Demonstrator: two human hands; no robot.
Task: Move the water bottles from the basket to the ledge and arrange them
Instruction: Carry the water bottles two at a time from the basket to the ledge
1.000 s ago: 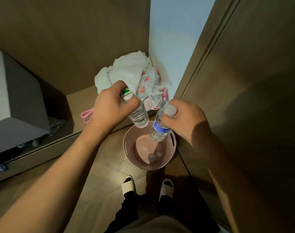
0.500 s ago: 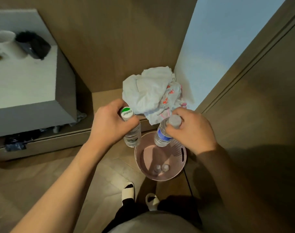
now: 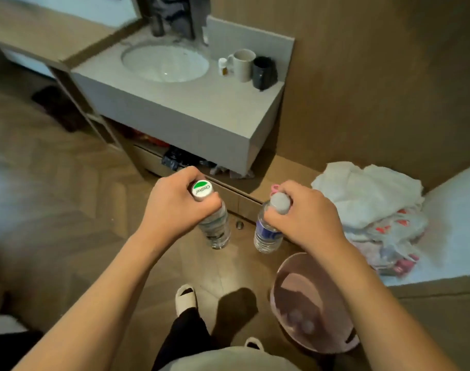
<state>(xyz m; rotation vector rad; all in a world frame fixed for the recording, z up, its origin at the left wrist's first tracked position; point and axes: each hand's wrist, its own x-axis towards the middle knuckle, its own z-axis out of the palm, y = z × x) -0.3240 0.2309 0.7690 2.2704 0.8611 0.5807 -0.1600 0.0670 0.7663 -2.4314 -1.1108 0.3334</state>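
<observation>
The green-capped water bottle (image 3: 215, 226) hangs neck-up in the left hand (image 3: 175, 210), whose fingers and thumb are curled round its neck just under the cap, and the blue-labelled water bottle (image 3: 267, 231) hangs the same way in the right hand (image 3: 306, 218), pinched at the neck below its pale cap. Both bottles are clear of the floor and apart from each other, a gap of bare wood floor (image 3: 95, 210) showing between them. Below and behind the right hand's grip sits the pink basket (image 3: 282, 274) on the floor; two or three pale round shapes lie blurred in its bottom, which look like the caps of further bottles, though that cannot be told for sure. Beyond both grips runs a low wooden ledge (image 3: 290, 167) along the wall, and to the outer side of the right hand a heap of white and patterned cloth (image 3: 367, 199) lies on it. Further ahead of the left hand stands the grey sink counter (image 3: 201, 108) with its basin (image 3: 164, 62), a white mug (image 3: 243, 65) and a dark cup (image 3: 263, 72) near its back corner. The step in hand appears to be the carry: both bottles are out of the basket and neither is yet set down. The next move probably calls for bringing them forward and down onto a bare stretch of the ledge, base first and upright, side by side and away from the cloth heap, then opening the fingers only once each base sits flat. A return to the basket would likely follow.
</observation>
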